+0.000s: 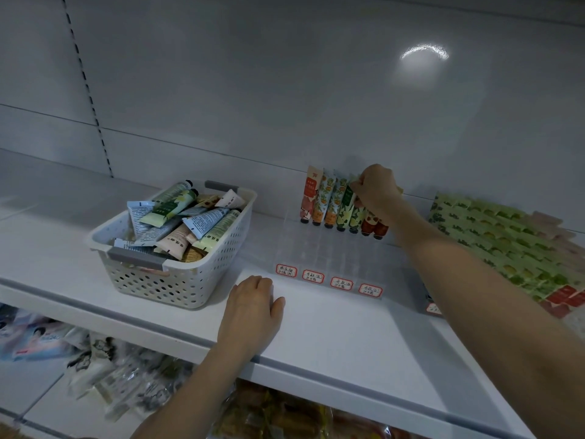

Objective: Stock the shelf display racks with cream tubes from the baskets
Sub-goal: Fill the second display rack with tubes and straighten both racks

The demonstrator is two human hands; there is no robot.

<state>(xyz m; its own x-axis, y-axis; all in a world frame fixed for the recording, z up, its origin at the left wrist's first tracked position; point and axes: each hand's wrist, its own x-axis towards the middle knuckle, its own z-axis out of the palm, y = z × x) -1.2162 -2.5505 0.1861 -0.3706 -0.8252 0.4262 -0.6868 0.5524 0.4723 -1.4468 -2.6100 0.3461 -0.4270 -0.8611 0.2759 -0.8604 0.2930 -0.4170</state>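
basket point(177, 274) left of rack point(332, 258), tubes point(335, 201) behind

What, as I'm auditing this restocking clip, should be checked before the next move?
1. Grip: the right hand pinches the top of the green tube - ok.
2. Back row of tubes stands upright, caps down - ok.
3. Room in the clear rack: the rows in front hold no tubes - ok.
4. Supply: the basket holds many tubes - ok.
5. Left hand free: it rests on the shelf and holds nothing - ok.
6. Tube matches the slot labels: writing too small to read - cannot tell.
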